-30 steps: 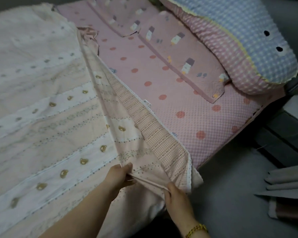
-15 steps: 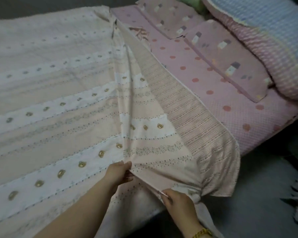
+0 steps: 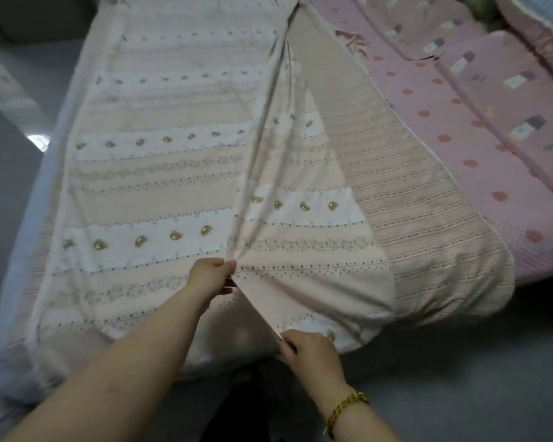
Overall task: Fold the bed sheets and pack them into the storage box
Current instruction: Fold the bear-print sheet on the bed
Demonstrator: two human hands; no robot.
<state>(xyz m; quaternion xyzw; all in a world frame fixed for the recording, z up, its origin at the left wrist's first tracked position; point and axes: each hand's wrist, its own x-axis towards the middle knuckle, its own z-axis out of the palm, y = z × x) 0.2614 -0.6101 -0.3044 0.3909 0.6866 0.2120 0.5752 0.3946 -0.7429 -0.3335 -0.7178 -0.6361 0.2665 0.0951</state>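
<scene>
Bed sheet (image 3: 160, 186), peach and white in cross stripes with rows of gold bear-shaped motifs, lies spread over the left and middle of the bed (image 3: 23, 244), its far end reaching the top of the view. A raised ridge of cloth (image 3: 268, 122) runs from the near middle of the sheet away to its far edge. To the right of this ridge a triangular flap lies turned over, and beyond it the sheet's checked reverse (image 3: 428, 218) shows, drooping over the near edge of the bed. The left hand (image 3: 212, 275) pinches the near end of the ridge, its fingers curled onto the cloth and its thumb hidden behind it. The right hand (image 3: 313, 355) grips the near hem of the sheet at the bed's near edge, fingers closed round the fabric, so that a taut line of cloth stretches between the two hands. A gold chain bracelet (image 3: 345, 408) circles the right wrist. On the right of the bed, just beside the checked reverse, lies a pink cover with darker dots (image 3: 454, 129). On it, at the far right, rest pink pillows (image 3: 498, 90) printed with small block motifs. Grey floor (image 3: 460, 378) lies near and to the right, below the bed's edge.
</scene>
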